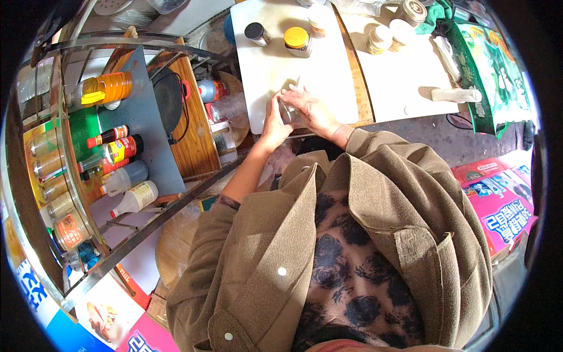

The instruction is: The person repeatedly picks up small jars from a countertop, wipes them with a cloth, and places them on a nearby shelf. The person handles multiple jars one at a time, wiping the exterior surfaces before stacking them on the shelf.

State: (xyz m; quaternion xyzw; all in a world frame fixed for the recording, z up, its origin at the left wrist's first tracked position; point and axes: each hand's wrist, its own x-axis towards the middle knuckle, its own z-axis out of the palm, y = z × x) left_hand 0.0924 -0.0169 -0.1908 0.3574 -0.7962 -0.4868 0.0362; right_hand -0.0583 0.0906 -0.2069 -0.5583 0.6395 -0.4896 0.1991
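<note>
At the near edge of the white board [328,76], my two hands meet around a small clear jar [287,113]. My left hand [274,122] wraps its left side. My right hand [315,110] lies over the top and right side, fingers bent across it, so much of the jar is hidden. Beyond them stand a jar with a yellow lid [297,39], a black-lidded jar [255,33] and a white-lidded jar [318,22].
A metal rack [199,179] on the left holds an oil bottle [111,88], sauce bottles and several spice jars. To the right, a second white surface [404,76] bears lidded jars [379,40] beside a green bag [489,73]. Pink cartons [504,205] sit lower right.
</note>
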